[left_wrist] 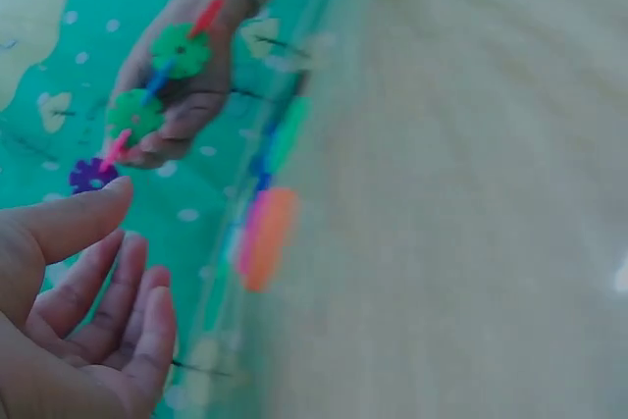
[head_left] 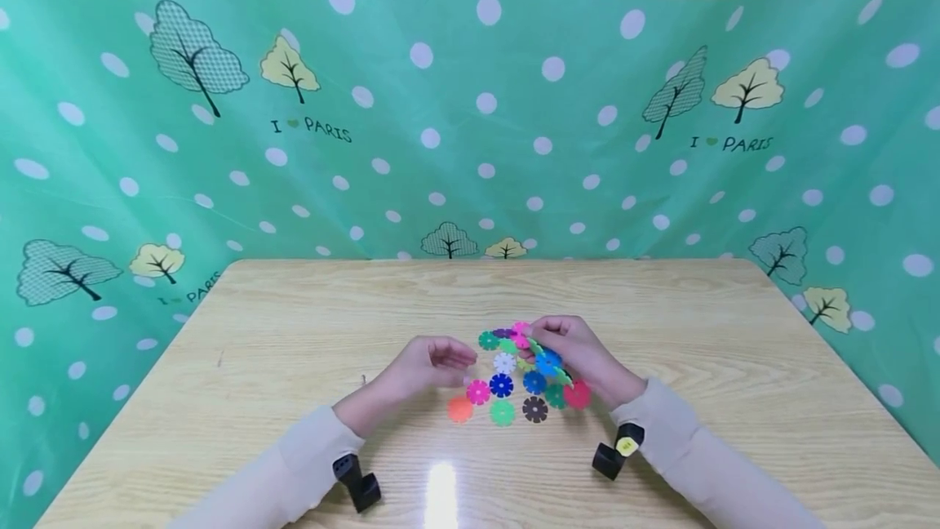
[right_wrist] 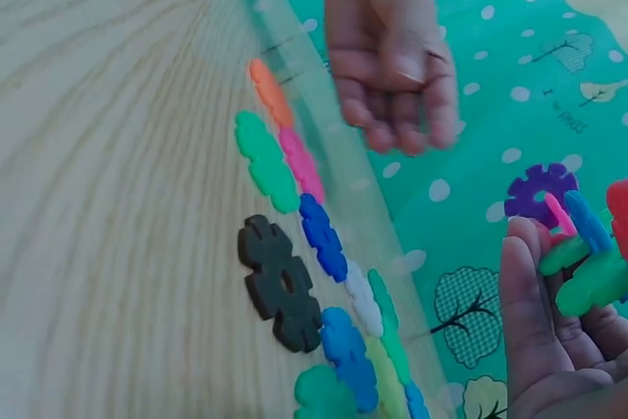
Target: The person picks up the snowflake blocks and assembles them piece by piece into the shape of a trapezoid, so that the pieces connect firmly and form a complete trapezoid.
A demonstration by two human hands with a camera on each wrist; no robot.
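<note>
My right hand [head_left: 576,347] holds a chain of flat notched plastic discs slotted into one another. A purple disc [right_wrist: 543,191] forms the chain's far end, followed by pink, green and blue ones, with a red disc [head_left: 576,394] at the wrist end. My left hand [head_left: 433,359] is to the left of the chain, fingers loosely bent and nothing in them. In the left wrist view, its thumb overlaps the purple disc's edge. Between and below the hands lie loose discs, among them an orange disc [head_left: 460,409], a dark blue disc [head_left: 502,385] and a black disc [right_wrist: 281,282].
More loose discs lie there, including a white disc [head_left: 504,362] and a light green disc [head_left: 503,412]. They rest on a wooden table [head_left: 294,308]. Behind it hangs a green dotted cloth [head_left: 455,121] with printed trees. Black wrist devices [head_left: 356,483] sit at both cuffs.
</note>
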